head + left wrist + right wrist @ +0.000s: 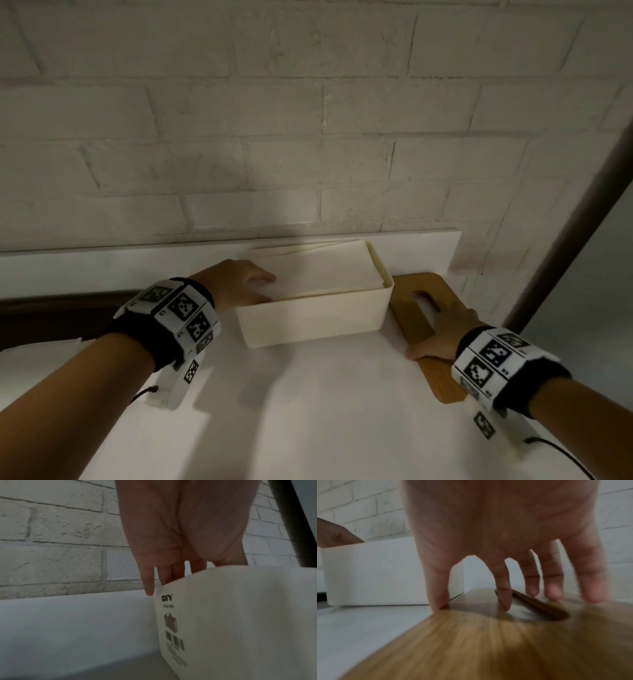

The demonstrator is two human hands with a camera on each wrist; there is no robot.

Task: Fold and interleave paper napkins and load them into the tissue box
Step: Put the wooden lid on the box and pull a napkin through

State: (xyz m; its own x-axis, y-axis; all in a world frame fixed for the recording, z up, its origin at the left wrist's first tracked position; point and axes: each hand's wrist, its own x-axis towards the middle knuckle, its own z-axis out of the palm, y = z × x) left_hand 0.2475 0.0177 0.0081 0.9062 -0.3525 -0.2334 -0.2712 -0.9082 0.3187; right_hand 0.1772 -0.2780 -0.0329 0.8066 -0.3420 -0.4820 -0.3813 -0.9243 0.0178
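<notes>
A cream tissue box (308,320) stands open-topped at the back of the white table, holding a stack of white napkins (325,270) almost up to its rim. My left hand (246,282) reaches over the box's left end, with the thumb lying on the napkins. In the left wrist view its straight fingers (164,574) go down behind the labelled end wall (240,615). Right of the box lies the wooden lid (412,310) with its slot (530,609). My right hand (442,330) rests spread on the lid, thumb at its left edge and index tip in the slot.
A white brick wall (308,137) rises right behind the box above a low white ledge (102,260). A dark pole (565,240) slants up at the right. A dark strip (51,315) borders the table on the left, and bare tabletop (325,411) lies in front.
</notes>
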